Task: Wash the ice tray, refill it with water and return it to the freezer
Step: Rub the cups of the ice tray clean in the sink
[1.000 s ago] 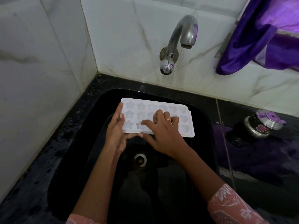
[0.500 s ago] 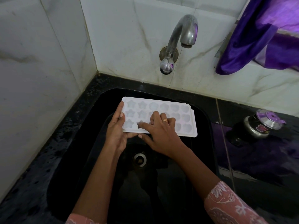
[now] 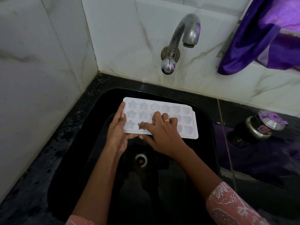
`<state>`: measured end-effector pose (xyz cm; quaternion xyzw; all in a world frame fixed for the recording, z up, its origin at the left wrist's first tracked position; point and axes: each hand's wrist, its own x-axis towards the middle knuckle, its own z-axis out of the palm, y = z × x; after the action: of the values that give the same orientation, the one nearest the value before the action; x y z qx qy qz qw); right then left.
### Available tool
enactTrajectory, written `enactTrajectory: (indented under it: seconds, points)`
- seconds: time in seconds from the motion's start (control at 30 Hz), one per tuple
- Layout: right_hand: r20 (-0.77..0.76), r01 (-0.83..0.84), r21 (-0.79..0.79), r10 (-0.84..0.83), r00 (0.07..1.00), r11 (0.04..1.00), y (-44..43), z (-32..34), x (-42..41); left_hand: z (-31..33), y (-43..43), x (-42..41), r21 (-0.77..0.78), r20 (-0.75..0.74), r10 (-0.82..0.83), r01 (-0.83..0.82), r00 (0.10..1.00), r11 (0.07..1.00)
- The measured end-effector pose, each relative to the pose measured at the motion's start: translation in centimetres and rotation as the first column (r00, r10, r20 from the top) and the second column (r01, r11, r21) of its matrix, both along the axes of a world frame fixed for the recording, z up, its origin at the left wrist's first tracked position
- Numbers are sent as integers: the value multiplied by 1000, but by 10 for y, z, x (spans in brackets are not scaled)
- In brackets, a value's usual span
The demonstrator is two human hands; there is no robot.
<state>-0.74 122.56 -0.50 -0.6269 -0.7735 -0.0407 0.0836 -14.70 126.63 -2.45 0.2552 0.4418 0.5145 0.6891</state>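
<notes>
Head view: left hand (image 3: pixel 116 133) and right hand (image 3: pixel 164 135) grip the ice tray (image 3: pixel 186 120) (thumbs beneath) above the sink (image 3: pixel 78 159).

Light is dim and cool, coming from above and the right, where the cloth (image 3: pixel 259 38) glows purple. The pale tiles (image 3: pixel 129 38) take most of it. The black sink (image 3: pixel 78 159) swallows detail, save a glint on the drain (image 3: pixel 140 160). The tap (image 3: pixel 183 38) carries a purple-tinged highlight, and the counter (image 3: pixel 259 159) a glossy purple reflection. The tray (image 3: pixel 186 117) looks washed-out, low in contrast. Tile lines bow towards the edges; the sleeve (image 3: pixel 230 207) is slightly soft.
</notes>
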Motion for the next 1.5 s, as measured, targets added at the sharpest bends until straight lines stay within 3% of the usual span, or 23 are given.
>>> enactTrajectory:
  seconds: [0.3, 0.63, 0.83, 1.03, 1.3, 1.5]
  points:
    - [-45, -101, -115, 96, 994, 988, 0, 5, 5, -1, 0, -1, 3, -4, 15, -15, 1000, 1000]
    - [-23, -21, -6, 21, 1000, 1000, 0, 1, -1, 1, 0, 1, 12, 5, 20, -20, 1000, 1000]
    - [-160, -29, 23, 32, 987, 999, 1, 8, -5, 1, 0, 2, 13, 4, 9, -10, 1000, 1000]
    - [-56, -89, 6, 89, 994, 996, 9, 4, -19, 2, -3, 2, 4, 33, -18, 18, 999, 1000]
    - [-78, -115, 1, 114, 990, 993, 14, 1, -25, 2, -2, 1, -4, 16, -17, 17, 1000, 1000]
    - [15, -91, 71, 91, 996, 993, 17, 0, -23, 2, -3, 0, -2, 3, -23, 23, 1000, 1000]
